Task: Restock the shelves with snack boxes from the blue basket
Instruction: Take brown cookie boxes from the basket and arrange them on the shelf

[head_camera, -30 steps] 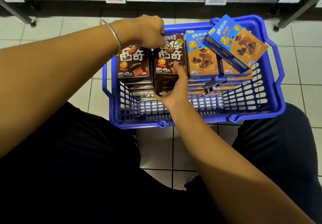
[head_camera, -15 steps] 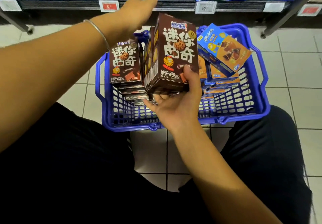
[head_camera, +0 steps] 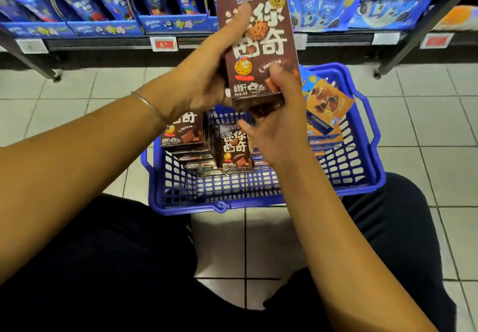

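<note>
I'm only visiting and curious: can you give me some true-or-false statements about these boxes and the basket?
1. The left hand and right hand both hold one brown cardboard snack box. True.
2. That box is above the blue plastic basket. True.
3. The basket is empty. False: brown boxes and orange-and-blue boxes lie in it.
4. A thin metal bangle sits on the right wrist. False: the bangle is on the left wrist.

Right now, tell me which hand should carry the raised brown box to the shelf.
Left, probably. The left hand grips the brown box along its side, thumb high across the front, nearer the shelf. The right hand holds the bottom edge and sits above the blue basket, handy for the next box.
</note>
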The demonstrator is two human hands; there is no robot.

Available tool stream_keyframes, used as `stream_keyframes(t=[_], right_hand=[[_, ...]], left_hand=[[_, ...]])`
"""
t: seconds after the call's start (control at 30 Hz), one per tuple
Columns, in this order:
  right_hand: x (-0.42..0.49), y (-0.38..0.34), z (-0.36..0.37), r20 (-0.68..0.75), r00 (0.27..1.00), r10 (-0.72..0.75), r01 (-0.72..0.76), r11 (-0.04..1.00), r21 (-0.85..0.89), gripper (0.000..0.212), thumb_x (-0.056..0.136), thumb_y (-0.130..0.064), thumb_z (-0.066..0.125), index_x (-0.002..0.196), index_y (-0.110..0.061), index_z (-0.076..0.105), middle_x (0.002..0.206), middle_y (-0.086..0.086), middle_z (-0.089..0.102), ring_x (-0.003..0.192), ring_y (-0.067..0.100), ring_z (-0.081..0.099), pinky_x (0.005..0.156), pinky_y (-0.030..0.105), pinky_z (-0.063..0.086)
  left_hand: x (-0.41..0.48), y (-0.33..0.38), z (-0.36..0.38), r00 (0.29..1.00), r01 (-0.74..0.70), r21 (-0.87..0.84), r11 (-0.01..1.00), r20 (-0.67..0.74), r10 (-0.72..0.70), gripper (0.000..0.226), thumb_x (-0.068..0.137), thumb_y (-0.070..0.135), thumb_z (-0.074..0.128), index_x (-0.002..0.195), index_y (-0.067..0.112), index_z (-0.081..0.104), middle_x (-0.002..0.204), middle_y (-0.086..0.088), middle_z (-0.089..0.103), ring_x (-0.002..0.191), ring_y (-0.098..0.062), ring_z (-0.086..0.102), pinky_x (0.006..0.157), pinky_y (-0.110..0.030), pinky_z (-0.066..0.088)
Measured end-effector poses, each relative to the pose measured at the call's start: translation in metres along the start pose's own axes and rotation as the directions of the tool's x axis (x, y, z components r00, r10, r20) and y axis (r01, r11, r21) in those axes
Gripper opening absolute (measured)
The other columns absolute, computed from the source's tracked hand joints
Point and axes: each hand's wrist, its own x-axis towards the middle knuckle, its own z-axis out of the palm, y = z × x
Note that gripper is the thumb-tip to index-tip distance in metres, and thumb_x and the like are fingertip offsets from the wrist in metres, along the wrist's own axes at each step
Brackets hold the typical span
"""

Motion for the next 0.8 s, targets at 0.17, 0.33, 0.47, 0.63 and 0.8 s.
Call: stream_keyframes(t=[0.17, 0.33, 0.47, 0.63, 0.8], right_hand=[[-0.001, -0.011, 0.008, 0.095, 0.995, 0.041, -0.022, 0.981, -0.195, 0.078, 0.072, -0.057, 0.073, 0.14, -0.032, 0.047, 0.123, -0.01, 0.071, 0.113, 0.015, 0.069, 0.076, 0.044, 0.049], [0.007, -0.008, 0.006, 0.155, 0.987, 0.041, -0.01, 0.98, -0.198, 0.112, 0.066, -0.067, 0.067, 0.159, -0.034, 0.016, 0.145, -0.007, 0.058, 0.129, 0.017, 0.059, 0.103, 0.062, 0.033], [0.001, -0.004, -0.001, 0.13, 0.992, -0.002, 0.015, 0.996, -0.094, 0.089, 0.078, -0.065, 0.06, 0.155, -0.034, 0.029, 0.155, 0.004, 0.046, 0.14, 0.021, 0.046, 0.118, 0.059, 0.025], [0.02, -0.031, -0.007, -0.001, 0.992, -0.124, 0.123, 0.991, -0.047, 0.068, 0.097, -0.065, 0.043, 0.149, -0.021, 0.045, 0.157, 0.011, 0.039, 0.146, 0.032, 0.037, 0.118, 0.056, 0.03], [0.062, -0.011, 0.003, -0.167, 0.986, 0.017, -0.046, 0.983, -0.176, 0.037, 0.103, -0.03, 0.048, 0.131, -0.009, 0.058, 0.134, 0.015, 0.063, 0.126, 0.031, 0.058, 0.1, 0.045, 0.048]], left_hand=[[0.005, -0.006, -0.013, 0.995, -0.004, -0.111, 0.994, -0.104, -0.007, 0.03, 0.098, 0.027, 0.063, 0.118, 0.006, 0.069, 0.111, -0.014, 0.076, 0.099, -0.028, 0.073, 0.093, -0.046, 0.058], [0.002, 0.009, -0.016, 0.993, -0.076, -0.266, 0.961, -0.103, 0.05, 0.029, 0.1, 0.02, 0.059, 0.119, -0.001, 0.064, 0.102, -0.014, 0.076, 0.091, -0.027, 0.073, 0.087, -0.041, 0.059], [0.005, 0.015, -0.02, 0.995, -0.055, -0.317, 0.947, -0.097, 0.025, 0.029, 0.099, 0.023, 0.059, 0.118, 0.001, 0.065, 0.103, -0.014, 0.074, 0.091, -0.028, 0.072, 0.092, -0.044, 0.058], [0.008, 0.021, -0.026, 0.997, -0.044, -0.418, 0.907, -0.082, 0.01, 0.035, 0.097, 0.025, 0.06, 0.125, 0.006, 0.058, 0.104, -0.01, 0.071, 0.09, -0.026, 0.07, 0.091, -0.044, 0.059], [0.014, 0.028, -0.046, 0.995, -0.049, -0.421, 0.906, -0.103, 0.006, 0.032, 0.103, 0.037, 0.051, 0.114, 0.009, 0.063, 0.102, -0.008, 0.068, 0.095, -0.026, 0.066, 0.107, -0.05, 0.047]])
